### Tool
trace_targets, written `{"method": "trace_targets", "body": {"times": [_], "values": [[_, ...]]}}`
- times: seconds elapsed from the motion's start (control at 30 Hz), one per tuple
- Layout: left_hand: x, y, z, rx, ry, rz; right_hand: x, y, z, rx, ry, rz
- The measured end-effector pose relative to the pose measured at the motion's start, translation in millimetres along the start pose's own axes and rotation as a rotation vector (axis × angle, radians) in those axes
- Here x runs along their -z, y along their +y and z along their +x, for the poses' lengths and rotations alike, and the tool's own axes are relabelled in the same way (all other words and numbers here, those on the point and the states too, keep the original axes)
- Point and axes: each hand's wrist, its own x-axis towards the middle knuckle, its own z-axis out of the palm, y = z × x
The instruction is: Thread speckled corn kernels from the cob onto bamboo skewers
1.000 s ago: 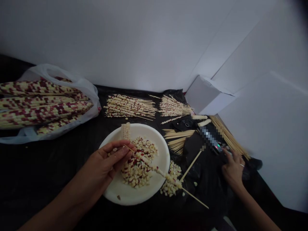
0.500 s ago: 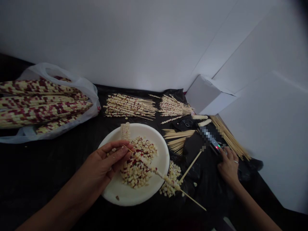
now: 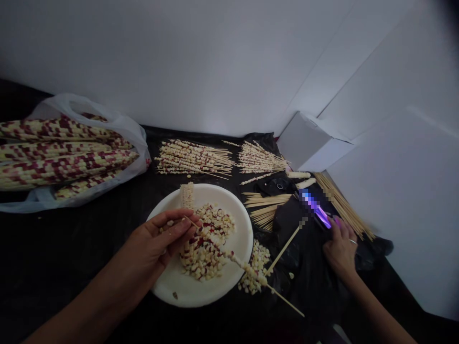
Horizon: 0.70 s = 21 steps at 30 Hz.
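My left hand (image 3: 158, 246) pinches a wooden skewer (image 3: 247, 272) threaded with corn kernels, held over a white plate (image 3: 215, 289). Loose white and red kernels (image 3: 206, 243) lie heaped on the plate, and a cut cob piece (image 3: 187, 194) rests at its far rim. My right hand (image 3: 340, 248) lies on the black cloth to the right, its fingertips touching a phone (image 3: 317, 210) whose screen glows purple. Whether the fingers grip the phone is hard to tell.
A plastic bag (image 3: 71, 157) of red-and-white corn cobs lies at the left. Finished kernel skewers (image 3: 193, 157) and another bundle (image 3: 258, 160) lie behind the plate. Bare skewers (image 3: 344, 205) lie by the right wall, near a white box (image 3: 310, 143). Spilled kernels (image 3: 256, 267) sit beside the plate.
The phone screen has lit up purple under my right hand, which has shifted slightly left. The left hand and its skewer have hardly moved.
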Motion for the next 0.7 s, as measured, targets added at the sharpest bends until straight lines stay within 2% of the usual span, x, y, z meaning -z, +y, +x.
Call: {"method": "trace_targets", "body": {"times": [0.17,0.3,0.4,0.5,0.53,0.6,0.7], "values": [[2.0,-0.7,2.2,0.003,-0.015,0.006,10.8,-8.4,4.8,-0.021,0.035,0.061],[4.4,-2.1,3.5,-0.019,-0.006,-0.004,37.4,-30.5,39.2,0.003,0.081,0.182],[2.6,-1.7,0.0,-0.033,-0.026,-0.012,66.4,-76.8,73.2,0.084,0.061,0.367],[-0.9,-0.8,-3.1,-0.039,-0.058,-0.058,100.7,-144.8,93.7,0.27,-0.035,0.64],[-2.1,-0.4,-3.4,-0.039,-0.062,-0.071,111.9,-168.4,95.4,0.338,-0.079,0.717],[-4.2,0.3,-3.7,-0.045,-0.04,-0.103,130.7,-210.9,91.4,0.491,-0.249,0.883],[-8.3,1.0,-5.8,-0.087,-0.026,-0.156,141.4,-255.4,76.6,0.69,-0.422,0.998]]}}
